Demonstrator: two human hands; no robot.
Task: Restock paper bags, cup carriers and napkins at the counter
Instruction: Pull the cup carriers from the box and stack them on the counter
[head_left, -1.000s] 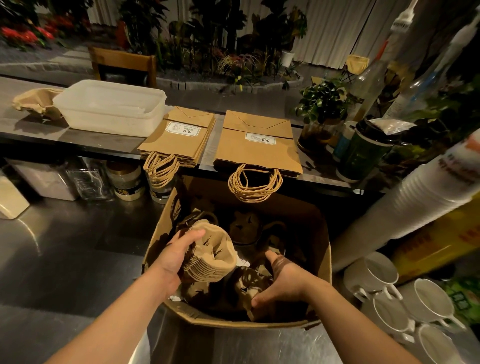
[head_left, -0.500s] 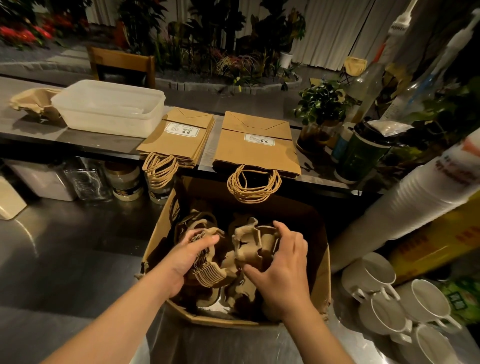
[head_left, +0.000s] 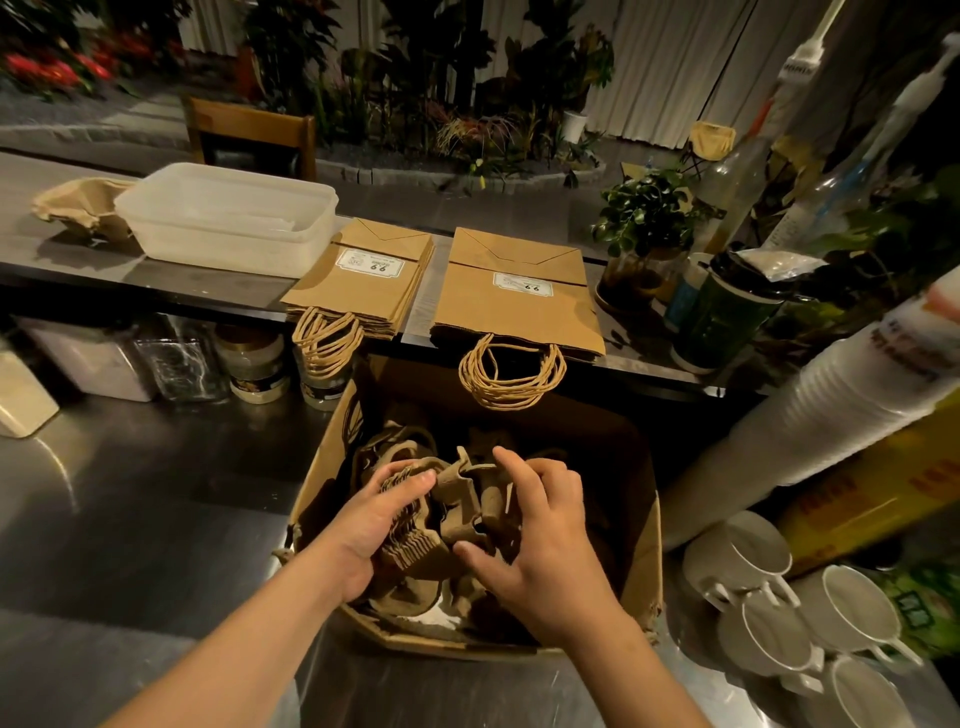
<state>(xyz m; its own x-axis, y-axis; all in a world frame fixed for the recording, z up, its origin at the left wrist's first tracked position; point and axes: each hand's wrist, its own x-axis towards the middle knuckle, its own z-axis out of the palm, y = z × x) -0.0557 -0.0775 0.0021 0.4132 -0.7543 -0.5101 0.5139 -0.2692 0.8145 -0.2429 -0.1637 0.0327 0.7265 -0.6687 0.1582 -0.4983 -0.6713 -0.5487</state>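
Observation:
An open cardboard box stands on the steel worktop in front of me, full of brown pulp cup carriers. My left hand grips a nested stack of cup carriers inside the box. My right hand holds another cup carrier pressed against that stack, fingers curled over its top and thumb below. On the raised counter behind lie two flat stacks of brown paper bags, a small stack and a large stack, handles hanging over the edge. More cup carriers lie at the counter's far left.
A translucent plastic tub sits on the counter left of the bags. Jars line up under the counter edge. A long stack of white cups leans at right above several white mugs. A potted plant and dark cup stand at right.
My right hand came up from the bottom of the box with a cup carrier and brought it against the stack. My left hand lowered the stack slightly into the box.

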